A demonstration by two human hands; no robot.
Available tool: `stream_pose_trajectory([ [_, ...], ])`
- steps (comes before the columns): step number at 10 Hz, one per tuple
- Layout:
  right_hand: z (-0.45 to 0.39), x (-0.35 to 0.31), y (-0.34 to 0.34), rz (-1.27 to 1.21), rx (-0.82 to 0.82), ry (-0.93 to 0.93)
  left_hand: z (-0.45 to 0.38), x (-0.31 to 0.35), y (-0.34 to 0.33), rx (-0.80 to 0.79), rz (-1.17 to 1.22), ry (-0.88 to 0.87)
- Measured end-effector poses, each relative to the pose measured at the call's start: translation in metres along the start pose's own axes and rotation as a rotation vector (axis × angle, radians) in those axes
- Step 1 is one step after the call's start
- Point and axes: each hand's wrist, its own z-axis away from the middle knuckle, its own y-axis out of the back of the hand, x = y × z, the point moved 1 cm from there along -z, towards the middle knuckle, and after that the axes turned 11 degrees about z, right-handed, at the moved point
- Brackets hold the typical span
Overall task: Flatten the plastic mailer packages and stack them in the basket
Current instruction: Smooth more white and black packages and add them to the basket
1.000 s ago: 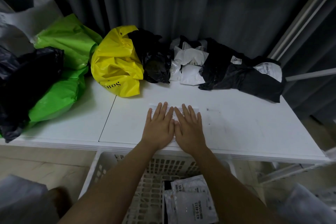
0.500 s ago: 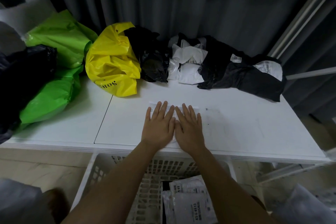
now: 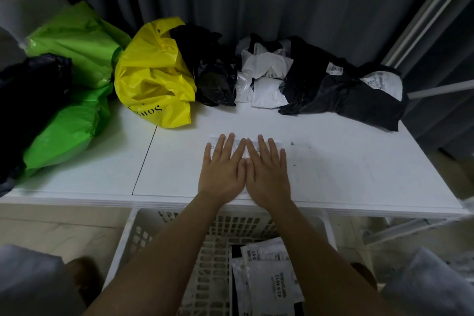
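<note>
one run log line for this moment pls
step: flattening | left hand + right hand: flat, pressing white plastic mailer on white table | white slotted plastic basket: holds mailers

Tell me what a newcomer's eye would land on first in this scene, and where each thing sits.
The crumpled bright yellow plastic bag at the back of the white table draws the eye first, with shiny green plastic bags heaped to its left. Front and centre, the left hand and right hand press flat, side by side, on a thin white plastic mailer. Below the table's near edge, a white slotted plastic basket holds flattened white mailers.
</note>
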Motion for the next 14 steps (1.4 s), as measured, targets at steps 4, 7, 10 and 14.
stream_pose_trajectory([
  [4, -0.0059, 0.001, 0.0023, 0.059, -0.131, -0.005, -0.0045, 0.0022, 0.0019, -0.094, -0.094, 0.05],
  [7, -0.0049, 0.0009, 0.0014, 0.065, -0.138, 0.0, -0.004, 0.0029, 0.0013, -0.106, -0.117, 0.058],
  [10, -0.0055, 0.0009, -0.0007, 0.075, -0.14, 0.004, -0.0038, 0.0013, -0.0005, -0.124, -0.131, 0.063],
  [14, -0.0041, 0.0012, -0.0042, 0.089, -0.096, 0.021, -0.0027, -0.0002, -0.0022, -0.151, -0.129, 0.075],
])
